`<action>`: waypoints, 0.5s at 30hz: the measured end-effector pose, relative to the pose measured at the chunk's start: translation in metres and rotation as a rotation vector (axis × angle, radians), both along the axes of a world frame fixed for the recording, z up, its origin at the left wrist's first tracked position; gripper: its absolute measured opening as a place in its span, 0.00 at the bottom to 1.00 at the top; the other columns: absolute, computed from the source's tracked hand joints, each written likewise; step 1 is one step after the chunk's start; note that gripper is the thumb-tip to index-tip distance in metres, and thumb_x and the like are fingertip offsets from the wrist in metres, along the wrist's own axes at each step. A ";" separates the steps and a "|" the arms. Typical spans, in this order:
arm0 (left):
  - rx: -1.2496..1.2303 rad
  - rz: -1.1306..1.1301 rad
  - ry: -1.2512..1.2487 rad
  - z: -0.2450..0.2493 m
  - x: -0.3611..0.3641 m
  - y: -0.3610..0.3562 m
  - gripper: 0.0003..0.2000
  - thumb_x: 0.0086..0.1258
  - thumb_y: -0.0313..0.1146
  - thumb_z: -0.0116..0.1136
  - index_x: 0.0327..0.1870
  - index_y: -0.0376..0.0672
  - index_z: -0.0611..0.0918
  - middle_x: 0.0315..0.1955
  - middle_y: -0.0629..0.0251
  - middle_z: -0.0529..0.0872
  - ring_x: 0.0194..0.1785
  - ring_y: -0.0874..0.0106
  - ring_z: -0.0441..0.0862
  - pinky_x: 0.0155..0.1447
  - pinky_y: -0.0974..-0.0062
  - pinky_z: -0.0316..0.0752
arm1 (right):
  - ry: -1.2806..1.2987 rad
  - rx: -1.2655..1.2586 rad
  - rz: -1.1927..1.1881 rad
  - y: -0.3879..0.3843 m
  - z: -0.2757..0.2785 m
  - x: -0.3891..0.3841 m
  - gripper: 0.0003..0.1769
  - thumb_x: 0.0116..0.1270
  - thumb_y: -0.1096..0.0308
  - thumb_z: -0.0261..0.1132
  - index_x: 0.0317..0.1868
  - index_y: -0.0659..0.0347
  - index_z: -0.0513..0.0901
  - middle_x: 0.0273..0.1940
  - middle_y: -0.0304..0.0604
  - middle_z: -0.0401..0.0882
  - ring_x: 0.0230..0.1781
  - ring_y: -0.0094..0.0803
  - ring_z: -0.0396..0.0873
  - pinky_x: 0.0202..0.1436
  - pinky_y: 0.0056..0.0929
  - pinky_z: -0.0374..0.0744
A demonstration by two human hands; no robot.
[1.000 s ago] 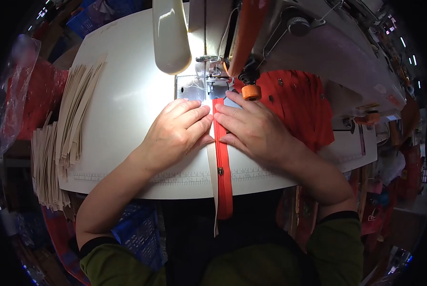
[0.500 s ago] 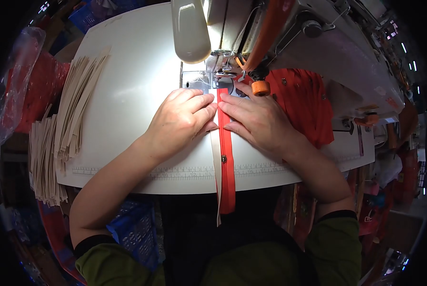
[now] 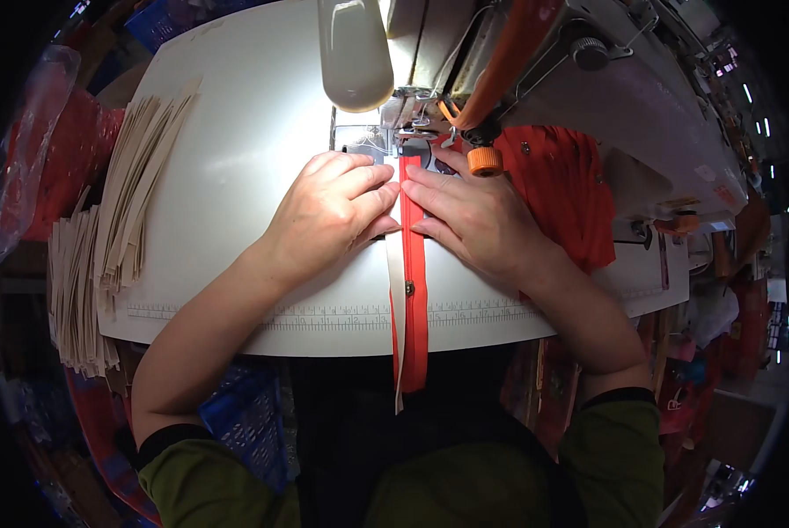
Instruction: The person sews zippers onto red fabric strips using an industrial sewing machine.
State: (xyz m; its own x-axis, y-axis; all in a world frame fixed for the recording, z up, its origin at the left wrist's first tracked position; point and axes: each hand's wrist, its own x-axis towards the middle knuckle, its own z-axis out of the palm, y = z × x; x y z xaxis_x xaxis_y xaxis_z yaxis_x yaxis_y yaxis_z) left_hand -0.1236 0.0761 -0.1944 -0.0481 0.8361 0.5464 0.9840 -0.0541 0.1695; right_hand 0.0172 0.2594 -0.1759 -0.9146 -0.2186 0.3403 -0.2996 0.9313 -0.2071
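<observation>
A red zipper [image 3: 414, 330] with a small metal slider lies lengthwise below the sewing machine's presser foot [image 3: 394, 141], its lower end hanging past the table's front edge. Along its left side runs a narrow beige fabric strip [image 3: 394, 255]. My left hand [image 3: 328, 207] has bent fingers and thumb closed at the strip's left edge. From the other side, my right hand [image 3: 482, 211] holds the zipper with fingertips and thumb, close to the foot. Whether the top of the zipper is under the needle is hard to make out.
Beige strips [image 3: 139, 194] lie bundled on the left of the white table [image 3: 236, 220]. Folded red zippers [image 3: 561, 194] are heaped at right, by the machine. A pale lamp [image 3: 355, 62] hangs above my left hand. A printed ruler [image 3: 324, 317] follows the front edge.
The zipper and strip have shifted slightly up and left, with both hands still at their sides. The whole view has also moved a little.
</observation>
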 end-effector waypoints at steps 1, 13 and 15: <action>-0.004 -0.002 -0.007 0.000 0.000 -0.001 0.17 0.57 0.42 0.67 0.42 0.39 0.84 0.45 0.62 0.85 0.52 0.62 0.80 0.57 0.62 0.73 | -0.002 0.000 -0.001 -0.001 0.001 0.000 0.22 0.63 0.62 0.69 0.54 0.63 0.82 0.57 0.49 0.80 0.61 0.55 0.74 0.63 0.44 0.75; -0.049 0.003 -0.031 0.004 0.003 -0.005 0.19 0.56 0.41 0.69 0.45 0.39 0.84 0.49 0.60 0.84 0.55 0.60 0.79 0.60 0.60 0.71 | -0.029 -0.003 0.066 0.007 0.000 -0.002 0.19 0.62 0.68 0.67 0.53 0.64 0.82 0.56 0.49 0.80 0.58 0.50 0.77 0.59 0.41 0.79; -0.052 0.005 -0.027 0.004 0.004 -0.005 0.19 0.56 0.41 0.69 0.45 0.39 0.84 0.49 0.60 0.84 0.55 0.60 0.79 0.60 0.60 0.71 | 0.005 0.106 0.090 0.006 0.000 -0.005 0.18 0.60 0.70 0.66 0.52 0.65 0.82 0.54 0.50 0.81 0.55 0.47 0.80 0.56 0.39 0.81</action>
State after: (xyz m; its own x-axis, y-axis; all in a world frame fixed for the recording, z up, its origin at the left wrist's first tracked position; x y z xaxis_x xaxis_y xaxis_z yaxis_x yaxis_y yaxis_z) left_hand -0.1193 0.0707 -0.1908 -0.0661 0.8632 0.5006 0.9794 -0.0398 0.1980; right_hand 0.0122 0.2649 -0.1764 -0.8881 -0.3345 0.3153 -0.3836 0.9173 -0.1072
